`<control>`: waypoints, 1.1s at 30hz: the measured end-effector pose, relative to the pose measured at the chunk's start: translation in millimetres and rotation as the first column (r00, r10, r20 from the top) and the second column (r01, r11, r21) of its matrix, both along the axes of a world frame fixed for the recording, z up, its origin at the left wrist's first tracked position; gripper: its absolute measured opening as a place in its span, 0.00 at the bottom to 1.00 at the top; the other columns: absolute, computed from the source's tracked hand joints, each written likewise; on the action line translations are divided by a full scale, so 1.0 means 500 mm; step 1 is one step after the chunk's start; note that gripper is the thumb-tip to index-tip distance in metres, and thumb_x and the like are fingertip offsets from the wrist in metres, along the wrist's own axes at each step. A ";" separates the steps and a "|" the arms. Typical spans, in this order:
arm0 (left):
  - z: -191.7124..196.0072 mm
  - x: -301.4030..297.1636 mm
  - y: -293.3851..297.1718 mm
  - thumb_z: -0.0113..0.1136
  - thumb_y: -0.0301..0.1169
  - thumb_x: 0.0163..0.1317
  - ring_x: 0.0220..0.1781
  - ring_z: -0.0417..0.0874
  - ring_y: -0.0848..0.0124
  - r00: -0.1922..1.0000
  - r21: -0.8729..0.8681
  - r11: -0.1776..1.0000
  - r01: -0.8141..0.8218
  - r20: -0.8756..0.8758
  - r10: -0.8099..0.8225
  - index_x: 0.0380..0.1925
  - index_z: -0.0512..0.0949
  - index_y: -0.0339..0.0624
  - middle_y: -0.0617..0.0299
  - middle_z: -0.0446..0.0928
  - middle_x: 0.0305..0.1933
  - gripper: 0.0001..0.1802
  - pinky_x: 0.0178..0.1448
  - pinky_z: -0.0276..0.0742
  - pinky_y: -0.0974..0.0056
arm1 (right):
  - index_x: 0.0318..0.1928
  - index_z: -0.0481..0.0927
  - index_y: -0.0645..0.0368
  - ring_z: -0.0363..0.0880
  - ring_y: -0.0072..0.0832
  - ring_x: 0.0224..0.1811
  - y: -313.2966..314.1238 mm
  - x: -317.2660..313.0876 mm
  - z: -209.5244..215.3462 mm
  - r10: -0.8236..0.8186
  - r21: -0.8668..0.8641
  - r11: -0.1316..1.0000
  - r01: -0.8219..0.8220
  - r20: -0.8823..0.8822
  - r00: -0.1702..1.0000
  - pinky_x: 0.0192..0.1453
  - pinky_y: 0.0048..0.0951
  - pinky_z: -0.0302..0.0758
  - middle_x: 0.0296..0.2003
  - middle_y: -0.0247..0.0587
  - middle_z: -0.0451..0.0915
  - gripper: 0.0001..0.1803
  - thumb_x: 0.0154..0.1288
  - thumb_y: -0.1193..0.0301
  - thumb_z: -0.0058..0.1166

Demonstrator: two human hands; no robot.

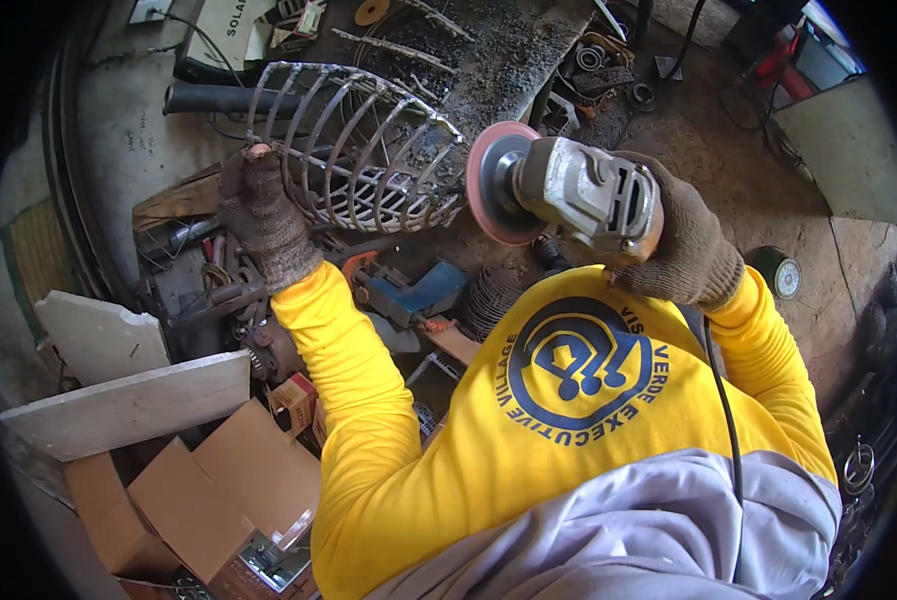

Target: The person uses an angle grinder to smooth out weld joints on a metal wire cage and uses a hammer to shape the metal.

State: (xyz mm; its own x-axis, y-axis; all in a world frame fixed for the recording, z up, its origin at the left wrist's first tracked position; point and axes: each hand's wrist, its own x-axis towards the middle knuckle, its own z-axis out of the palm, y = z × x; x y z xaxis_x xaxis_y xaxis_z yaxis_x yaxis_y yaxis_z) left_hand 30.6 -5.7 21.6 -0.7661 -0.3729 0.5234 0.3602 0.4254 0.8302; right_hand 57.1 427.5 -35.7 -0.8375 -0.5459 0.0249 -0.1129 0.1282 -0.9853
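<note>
My left hand (pixel 264 215), in a brown knit glove with a bare thumb tip showing, is closed on the left end of a curved metal cage (pixel 354 170). The cage is made of bent, welded bars and lies tilted. In my right hand (pixel 691 235), also gloved, is an angle grinder (pixel 589 195) with a grey metal head. Its reddish disc (pixel 493 185) faces the right end of the cage, very near it; I cannot tell whether they touch. A dark power cord (pixel 724 400) runs from the grinder down over my yellow shirt.
Behind the cage is a worktable (pixel 514 60) strewn with dark grit and thin rods. A dark pipe (pixel 219 98) lies at the left. Cardboard boxes (pixel 194 510) and pale boards (pixel 129 405) stand lower left. A blue metal tool part (pixel 424 292) sits among clutter below the cage.
</note>
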 end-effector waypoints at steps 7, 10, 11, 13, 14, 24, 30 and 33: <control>-0.045 -0.008 -0.004 0.73 0.38 0.61 0.41 0.84 0.71 0.979 -0.193 0.972 -0.132 0.127 0.158 0.39 0.84 0.36 0.61 0.85 0.37 0.16 0.49 0.78 0.66 | 0.65 0.71 0.58 0.83 0.47 0.56 -0.036 -0.012 0.000 -0.048 0.096 0.994 0.055 -0.078 0.996 0.63 0.41 0.77 0.55 0.50 0.82 0.53 0.34 0.63 0.81; -0.069 -0.006 -0.028 0.73 0.41 0.60 0.39 0.83 0.70 0.977 -0.219 0.961 -0.171 0.092 0.194 0.39 0.84 0.36 0.60 0.85 0.37 0.19 0.48 0.78 0.66 | 0.65 0.72 0.57 0.83 0.47 0.55 -0.049 -0.018 -0.006 -0.058 0.100 0.993 0.069 -0.108 0.993 0.61 0.41 0.79 0.54 0.50 0.82 0.50 0.36 0.63 0.80; -0.067 -0.008 -0.028 0.73 0.44 0.60 0.39 0.83 0.70 0.975 -0.240 0.956 -0.171 0.098 0.199 0.38 0.84 0.36 0.60 0.85 0.37 0.20 0.47 0.78 0.65 | 0.65 0.72 0.57 0.83 0.47 0.55 -0.051 -0.021 -0.008 -0.053 0.111 0.992 0.067 -0.126 0.991 0.61 0.41 0.79 0.54 0.49 0.82 0.50 0.37 0.63 0.80; -0.066 -0.011 -0.021 0.72 0.46 0.60 0.39 0.83 0.70 0.972 -0.257 0.951 -0.172 0.112 0.206 0.38 0.84 0.37 0.61 0.85 0.36 0.21 0.46 0.77 0.64 | 0.65 0.72 0.57 0.83 0.47 0.54 -0.053 -0.025 -0.013 -0.054 0.121 0.990 0.071 -0.141 0.989 0.61 0.41 0.79 0.54 0.49 0.82 0.49 0.37 0.64 0.80; -0.055 -0.014 -0.004 0.71 0.47 0.61 0.38 0.83 0.69 0.968 -0.313 0.932 -0.181 0.111 0.225 0.37 0.84 0.37 0.60 0.85 0.36 0.22 0.46 0.77 0.63 | 0.65 0.72 0.56 0.83 0.47 0.54 -0.055 -0.026 -0.015 -0.059 0.121 0.989 0.079 -0.161 0.985 0.60 0.41 0.79 0.53 0.50 0.82 0.49 0.38 0.64 0.80; -0.035 -0.013 0.019 0.68 0.50 0.63 0.38 0.86 0.66 0.951 -0.538 0.815 -0.214 0.077 0.300 0.36 0.84 0.37 0.59 0.85 0.34 0.23 0.45 0.77 0.62 | 0.66 0.69 0.59 0.83 0.47 0.56 -0.034 -0.027 0.049 0.058 0.299 0.954 -0.004 -0.170 0.984 0.61 0.41 0.79 0.54 0.51 0.82 0.51 0.37 0.67 0.79; -0.023 -0.011 0.041 0.68 0.49 0.64 0.37 0.84 0.68 0.963 -0.465 0.877 -0.118 0.162 0.215 0.37 0.84 0.36 0.59 0.85 0.34 0.24 0.45 0.77 0.62 | 0.66 0.69 0.59 0.83 0.45 0.57 -0.041 -0.037 0.050 -0.022 0.243 0.968 0.055 -0.136 0.990 0.62 0.40 0.78 0.55 0.51 0.82 0.51 0.36 0.68 0.79; -0.035 -0.019 0.037 0.68 0.51 0.63 0.36 0.83 0.68 0.973 -0.503 0.855 -0.126 0.105 0.205 0.36 0.84 0.35 0.59 0.84 0.34 0.25 0.45 0.76 0.62 | 0.67 0.68 0.59 0.83 0.45 0.57 -0.031 -0.031 0.047 0.020 0.255 0.966 0.029 -0.189 0.982 0.62 0.40 0.79 0.55 0.50 0.82 0.52 0.36 0.68 0.79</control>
State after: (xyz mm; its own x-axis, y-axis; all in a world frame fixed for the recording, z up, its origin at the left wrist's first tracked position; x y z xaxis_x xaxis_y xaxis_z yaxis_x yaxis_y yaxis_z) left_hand 20.9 12.6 3.8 -0.7998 -0.2268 0.5558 0.1367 0.8328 0.5364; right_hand 41.3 411.7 -12.3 -0.8335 -0.5509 0.0422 -0.2919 0.3742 -0.8802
